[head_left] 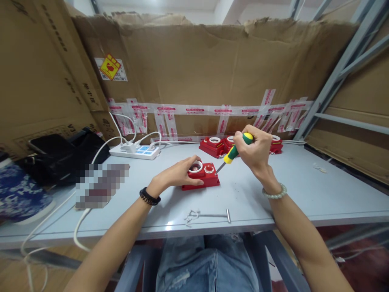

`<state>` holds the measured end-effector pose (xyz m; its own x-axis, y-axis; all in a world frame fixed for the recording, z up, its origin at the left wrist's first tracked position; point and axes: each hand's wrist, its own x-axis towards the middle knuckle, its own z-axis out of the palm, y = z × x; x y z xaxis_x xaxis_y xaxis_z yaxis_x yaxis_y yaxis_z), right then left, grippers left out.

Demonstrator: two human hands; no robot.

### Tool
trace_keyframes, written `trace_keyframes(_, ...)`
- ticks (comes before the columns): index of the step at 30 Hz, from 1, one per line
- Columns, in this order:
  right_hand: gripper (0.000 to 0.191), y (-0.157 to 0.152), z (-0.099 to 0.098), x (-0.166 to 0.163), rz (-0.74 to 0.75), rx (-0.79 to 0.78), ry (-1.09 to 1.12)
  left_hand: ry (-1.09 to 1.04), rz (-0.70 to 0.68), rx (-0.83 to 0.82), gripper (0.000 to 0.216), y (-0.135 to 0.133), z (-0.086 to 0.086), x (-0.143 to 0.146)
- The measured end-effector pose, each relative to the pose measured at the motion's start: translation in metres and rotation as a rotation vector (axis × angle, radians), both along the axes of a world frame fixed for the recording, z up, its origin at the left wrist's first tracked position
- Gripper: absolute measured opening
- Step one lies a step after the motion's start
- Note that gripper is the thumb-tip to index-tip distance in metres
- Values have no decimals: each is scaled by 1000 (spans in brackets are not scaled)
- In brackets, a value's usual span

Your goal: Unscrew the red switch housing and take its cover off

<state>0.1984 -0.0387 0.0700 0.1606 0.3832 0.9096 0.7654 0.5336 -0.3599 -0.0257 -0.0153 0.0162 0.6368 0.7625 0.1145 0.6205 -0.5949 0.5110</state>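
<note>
A red box (pixel 209 178) with a white ring and a red button on top lies on the table in front of me. My left hand (pixel 185 172) is closed round its left end, thumb along the front side and fingers by the white ring. In my right hand (pixel 255 148) I grip a screwdriver (pixel 232 154) with a green and yellow handle. It slants down to the left, and its tip meets the right end of the box near a corner screw. Whether the tip sits in the screw is too small to tell.
Several similar red boxes (pixel 212 147) stand at the back by the cardboard wall (pixel 194 69). A metal T-shaped tool (pixel 212 215) and white scraps (pixel 192 217) lie near the front edge. On the left are a power strip (pixel 133 152), white cables, a black bag (pixel 67 162) and a blurred flat item.
</note>
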Motion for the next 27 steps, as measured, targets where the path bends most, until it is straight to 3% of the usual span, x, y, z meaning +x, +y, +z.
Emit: trace_keyframes(27,31,4,6,5,-119,-148,-88,10,3,7,58,-1,2,1)
